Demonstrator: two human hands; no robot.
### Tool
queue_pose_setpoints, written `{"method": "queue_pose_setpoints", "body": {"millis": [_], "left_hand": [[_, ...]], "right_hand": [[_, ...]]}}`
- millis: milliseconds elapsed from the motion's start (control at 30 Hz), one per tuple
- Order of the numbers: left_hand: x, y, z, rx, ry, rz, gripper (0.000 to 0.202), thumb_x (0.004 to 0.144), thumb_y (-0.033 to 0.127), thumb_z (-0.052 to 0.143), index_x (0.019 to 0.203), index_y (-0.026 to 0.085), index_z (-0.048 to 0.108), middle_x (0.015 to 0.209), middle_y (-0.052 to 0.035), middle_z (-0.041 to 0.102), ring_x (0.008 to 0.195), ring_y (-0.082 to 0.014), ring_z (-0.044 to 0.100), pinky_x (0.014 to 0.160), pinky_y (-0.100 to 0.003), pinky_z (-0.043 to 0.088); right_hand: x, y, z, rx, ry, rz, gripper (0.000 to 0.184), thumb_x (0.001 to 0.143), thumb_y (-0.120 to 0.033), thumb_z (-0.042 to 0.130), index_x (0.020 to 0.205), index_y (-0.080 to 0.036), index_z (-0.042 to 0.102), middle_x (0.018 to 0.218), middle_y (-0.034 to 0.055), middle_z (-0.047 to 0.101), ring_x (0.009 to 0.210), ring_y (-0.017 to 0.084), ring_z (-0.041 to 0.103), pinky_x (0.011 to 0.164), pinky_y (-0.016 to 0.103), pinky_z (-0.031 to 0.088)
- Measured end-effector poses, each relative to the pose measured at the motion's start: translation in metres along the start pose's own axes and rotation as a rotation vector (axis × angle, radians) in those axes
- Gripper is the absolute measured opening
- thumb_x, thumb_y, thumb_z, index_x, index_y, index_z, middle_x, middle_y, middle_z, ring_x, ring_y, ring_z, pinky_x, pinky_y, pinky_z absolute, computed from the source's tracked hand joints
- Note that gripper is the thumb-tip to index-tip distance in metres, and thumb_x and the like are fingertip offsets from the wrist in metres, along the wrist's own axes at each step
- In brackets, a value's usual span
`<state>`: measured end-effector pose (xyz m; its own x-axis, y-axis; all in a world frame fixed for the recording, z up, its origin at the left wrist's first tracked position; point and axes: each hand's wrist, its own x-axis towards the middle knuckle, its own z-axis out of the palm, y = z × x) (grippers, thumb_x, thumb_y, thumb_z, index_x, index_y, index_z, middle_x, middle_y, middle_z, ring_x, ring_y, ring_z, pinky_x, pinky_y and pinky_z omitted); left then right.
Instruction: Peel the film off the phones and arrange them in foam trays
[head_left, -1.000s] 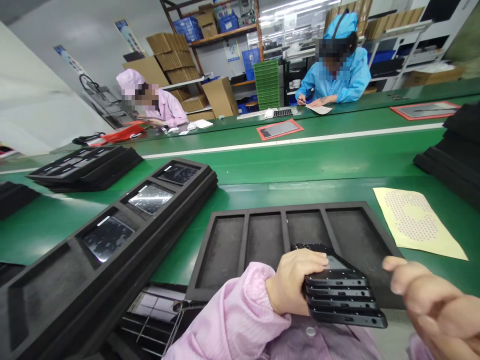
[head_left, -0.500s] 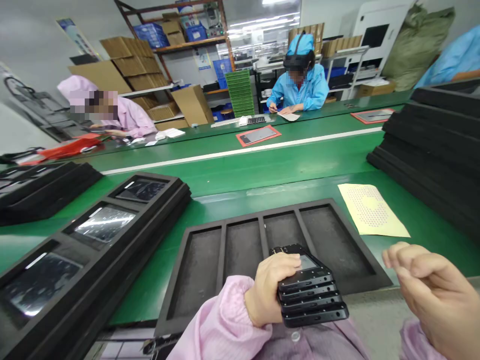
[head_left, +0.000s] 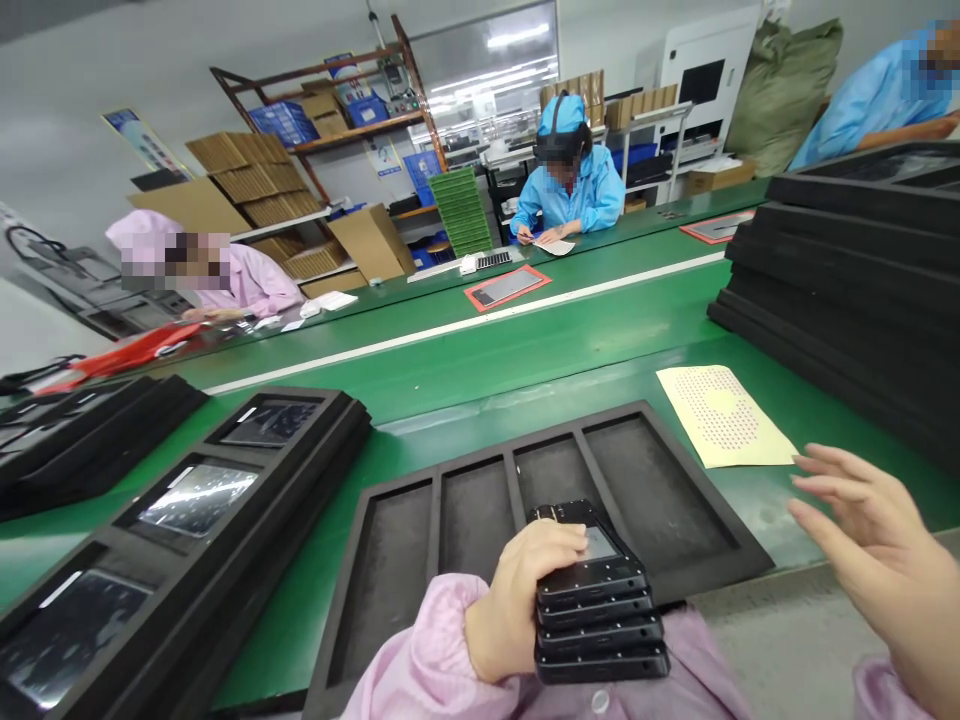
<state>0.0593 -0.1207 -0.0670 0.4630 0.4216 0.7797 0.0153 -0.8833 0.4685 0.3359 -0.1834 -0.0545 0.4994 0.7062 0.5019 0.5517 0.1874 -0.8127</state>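
My left hand [head_left: 517, 600] is closed around a stack of several black phones [head_left: 600, 620], held flat against my lap at the near edge of the bench. Just beyond the stack lies a black foam tray [head_left: 660, 570] with empty slots. My right hand [head_left: 874, 540] hovers at the right, fingers stretched apart and holding nothing, near a yellow dotted sheet [head_left: 724, 415] on the green belt.
At the left stands a stack of foam trays [head_left: 225, 520] with phones in the top slots. More black trays [head_left: 847, 290] are piled at the right. Further trays [head_left: 82, 440] sit far left. Three people work beyond the green conveyor [head_left: 525, 340].
The view has swung to the right. My right hand has uncurled from a loose fist into spread fingers. The left hand still holds the phone stack.
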Motion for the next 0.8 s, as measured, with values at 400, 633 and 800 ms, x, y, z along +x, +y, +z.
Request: {"method": "queue_pose_setpoints", "body": {"millis": [400,633,800], "left_hand": [[0.087,-0.005,-0.023,0.556,-0.859,0.335,0.012,0.083,0.016,0.046,0.085,0.017,0.058,0.083,-0.0048,0.067,0.075,-0.0172,0.059,0.066,-0.030,0.042],[0.083,-0.013,-0.003,0.652,-1.257,0.371,0.015,0.077,0.020,0.062,0.064,0.027,0.065,0.067,-0.0006,0.066,0.066,-0.0166,0.054,0.072,-0.035,0.037],[0.062,-0.013,-0.009,0.708,-1.072,0.332,0.017,0.080,0.021,0.057,0.070,0.031,0.067,0.077,-0.0021,0.066,0.090,-0.0229,0.054,0.095,-0.047,0.029]], "right_hand": [[0.015,-0.014,0.010,-0.328,-0.224,0.193,0.035,0.071,-0.053,0.049,0.052,-0.024,0.051,0.047,-0.0011,0.052,0.042,0.016,0.050,0.043,0.026,0.042],[0.047,-0.014,0.092,0.086,-0.762,0.146,0.058,0.065,-0.050,0.052,0.113,-0.018,0.048,0.108,0.0130,0.057,0.084,0.024,0.058,0.065,0.034,0.049],[0.054,-0.019,0.155,0.216,-0.938,0.246,0.066,0.069,-0.052,0.048,0.125,-0.018,0.038,0.123,0.0139,0.046,0.065,0.015,0.053,0.047,0.027,0.042]]}}
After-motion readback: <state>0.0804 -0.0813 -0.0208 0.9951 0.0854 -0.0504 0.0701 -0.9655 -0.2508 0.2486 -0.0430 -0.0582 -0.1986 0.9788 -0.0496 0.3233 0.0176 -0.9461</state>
